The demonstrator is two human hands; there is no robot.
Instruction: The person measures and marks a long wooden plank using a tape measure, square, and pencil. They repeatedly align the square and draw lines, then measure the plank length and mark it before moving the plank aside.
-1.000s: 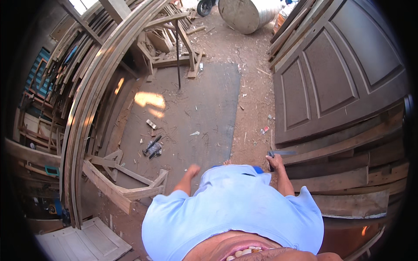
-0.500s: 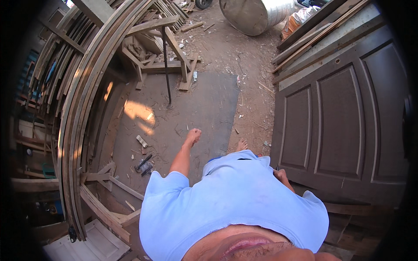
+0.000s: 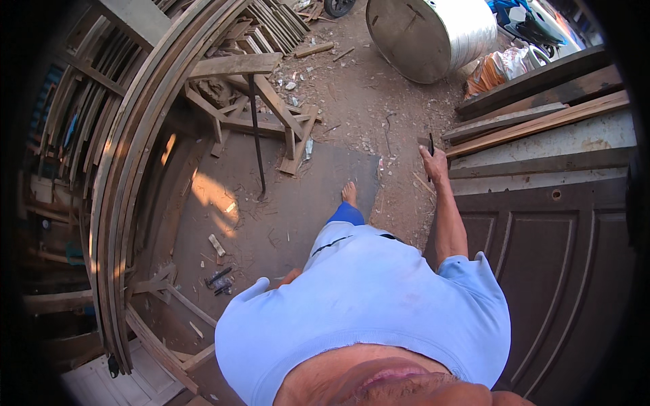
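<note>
My right hand [image 3: 434,164] is stretched forward over the dirt ground, beside the leaning planks on the right. Its fingers are closed around a slim dark stick-like tool [image 3: 431,143], whose exact kind I cannot make out. Only a bit of my left hand [image 3: 291,276] shows at the left side of my body; the shirt hides its fingers. A dark brown panelled door [image 3: 535,250] leans on the right, under my right forearm.
Long curved-looking timbers [image 3: 125,162] run along the left. A wooden trestle [image 3: 271,128] with a dark metal bar [image 3: 256,135] stands ahead. Dark hand tools [image 3: 218,279] and a wood offcut [image 3: 217,245] lie on the floor sheet [image 3: 291,176]. A large metal drum [image 3: 420,40] lies farther off.
My right hand has swung forward from beside my hip, carrying the slim dark tool. My left arm has swung back, mostly out of sight. One foot has stepped forward, and the drum looks nearer.
</note>
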